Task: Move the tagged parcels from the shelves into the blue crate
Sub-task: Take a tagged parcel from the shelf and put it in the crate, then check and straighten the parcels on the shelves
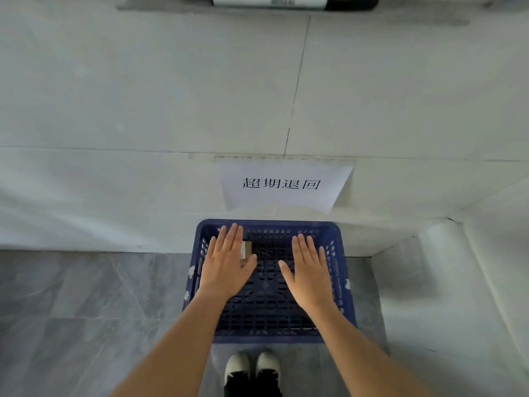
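grey floor tiles carry the blue crate, where both hands, left hand and right hand, hover flat and empty above what looks like a small brown parcel.

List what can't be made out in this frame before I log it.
- Small parcel in the blue crate: head view, mostly covered by the left hand; label too small to read.
- Dark object on the ledge at top: cut off by the frame edge.
- Shelves: not in view.
- Right hand: flat, open; palm side hidden.
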A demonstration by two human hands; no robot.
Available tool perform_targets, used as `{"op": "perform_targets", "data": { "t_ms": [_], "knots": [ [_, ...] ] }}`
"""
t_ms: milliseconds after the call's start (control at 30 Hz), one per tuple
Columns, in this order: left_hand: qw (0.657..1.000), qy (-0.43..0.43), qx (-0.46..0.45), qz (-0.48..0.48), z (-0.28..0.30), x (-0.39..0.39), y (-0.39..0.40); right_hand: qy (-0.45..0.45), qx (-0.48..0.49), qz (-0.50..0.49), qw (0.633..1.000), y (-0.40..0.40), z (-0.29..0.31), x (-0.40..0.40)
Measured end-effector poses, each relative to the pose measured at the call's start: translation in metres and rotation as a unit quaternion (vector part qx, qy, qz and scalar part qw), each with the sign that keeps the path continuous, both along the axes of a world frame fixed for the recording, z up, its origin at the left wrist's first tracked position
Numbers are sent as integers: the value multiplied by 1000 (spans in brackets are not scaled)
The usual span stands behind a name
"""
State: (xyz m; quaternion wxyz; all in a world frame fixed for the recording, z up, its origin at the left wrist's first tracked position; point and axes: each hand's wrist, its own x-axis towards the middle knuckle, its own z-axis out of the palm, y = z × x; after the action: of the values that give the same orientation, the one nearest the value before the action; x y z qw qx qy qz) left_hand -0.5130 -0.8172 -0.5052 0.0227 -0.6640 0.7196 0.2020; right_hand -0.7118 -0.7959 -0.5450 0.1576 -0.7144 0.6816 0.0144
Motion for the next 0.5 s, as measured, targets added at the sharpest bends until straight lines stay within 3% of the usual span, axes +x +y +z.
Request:
{"op": "perform_targets", "data": {
  "t_ms": [233, 500],
  "knots": [
    [999, -24, -37, 13, 93, 0, 86, 4, -25, -28, 999, 80, 111, 12],
    [995, -20, -96, 2, 153, 6, 145, -24, -87, -31, 995, 139, 180, 34]
  ]
}}
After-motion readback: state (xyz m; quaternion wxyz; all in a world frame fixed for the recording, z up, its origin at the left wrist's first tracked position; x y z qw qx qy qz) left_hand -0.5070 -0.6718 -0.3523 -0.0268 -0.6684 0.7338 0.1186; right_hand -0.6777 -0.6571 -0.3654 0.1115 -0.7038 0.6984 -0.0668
